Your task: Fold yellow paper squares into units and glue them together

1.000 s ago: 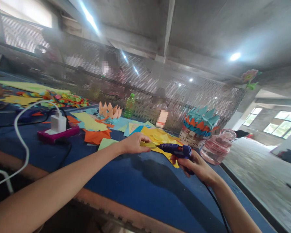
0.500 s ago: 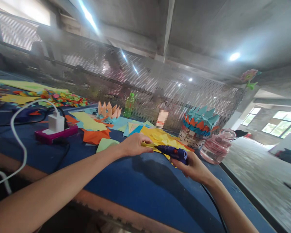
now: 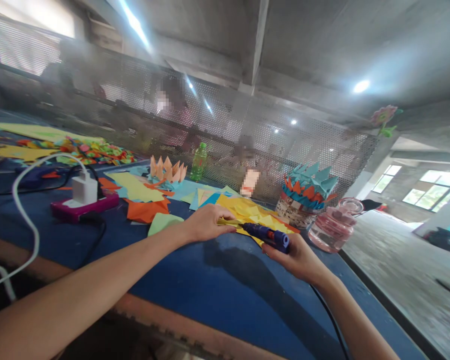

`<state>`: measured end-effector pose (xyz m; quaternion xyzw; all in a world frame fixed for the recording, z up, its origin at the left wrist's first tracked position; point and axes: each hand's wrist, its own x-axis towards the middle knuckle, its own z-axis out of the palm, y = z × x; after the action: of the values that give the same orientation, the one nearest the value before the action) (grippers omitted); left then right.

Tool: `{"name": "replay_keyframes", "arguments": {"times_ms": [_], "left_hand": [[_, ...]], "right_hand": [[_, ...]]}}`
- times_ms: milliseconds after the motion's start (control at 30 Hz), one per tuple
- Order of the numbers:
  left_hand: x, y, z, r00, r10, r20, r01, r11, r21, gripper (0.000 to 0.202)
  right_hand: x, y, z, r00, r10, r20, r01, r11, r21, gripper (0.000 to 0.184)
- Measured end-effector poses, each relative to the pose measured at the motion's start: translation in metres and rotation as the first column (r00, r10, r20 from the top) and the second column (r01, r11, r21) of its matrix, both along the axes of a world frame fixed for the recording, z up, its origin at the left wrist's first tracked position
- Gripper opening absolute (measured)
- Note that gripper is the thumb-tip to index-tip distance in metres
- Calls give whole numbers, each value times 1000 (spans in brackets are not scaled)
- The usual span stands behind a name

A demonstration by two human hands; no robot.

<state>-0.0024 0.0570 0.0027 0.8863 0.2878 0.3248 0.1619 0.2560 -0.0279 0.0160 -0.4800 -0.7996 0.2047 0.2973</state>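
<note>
Over the blue tabletop (image 3: 195, 295), my left hand (image 3: 208, 222) pinches a small folded piece of yellow paper (image 3: 227, 222). My right hand (image 3: 298, 257) is wrapped round a dark blue glue gun (image 3: 266, 235), its black cord trailing down past the wrist. The gun's nozzle points left and meets or nearly meets the yellow paper; whether they touch I cannot tell. Just behind both hands lie yellow paper pieces (image 3: 243, 207) in a loose spread. A pale green sheet (image 3: 165, 223) rests beside my left wrist.
Rightward stand a paper-petal basket (image 3: 303, 192) and a pink glass jar (image 3: 332, 227) near the table edge. On the left are a magenta power strip (image 3: 65, 210) with a white plug, cables, orange paper (image 3: 146, 210) and colourful scraps (image 3: 93, 150). A green bottle (image 3: 198, 162) stands behind.
Both hands stay nearly in place, still holding the paper and the glue gun. The whole view has shifted very slightly.
</note>
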Motion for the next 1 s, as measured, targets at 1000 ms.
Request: {"name": "replay_keyframes", "arguments": {"times_ms": [1000], "left_hand": [[-1,3,2,998,51,22,-51,998,35,29]], "right_hand": [[4,1,-1,993,-81,85,72,992,106,39]]}}
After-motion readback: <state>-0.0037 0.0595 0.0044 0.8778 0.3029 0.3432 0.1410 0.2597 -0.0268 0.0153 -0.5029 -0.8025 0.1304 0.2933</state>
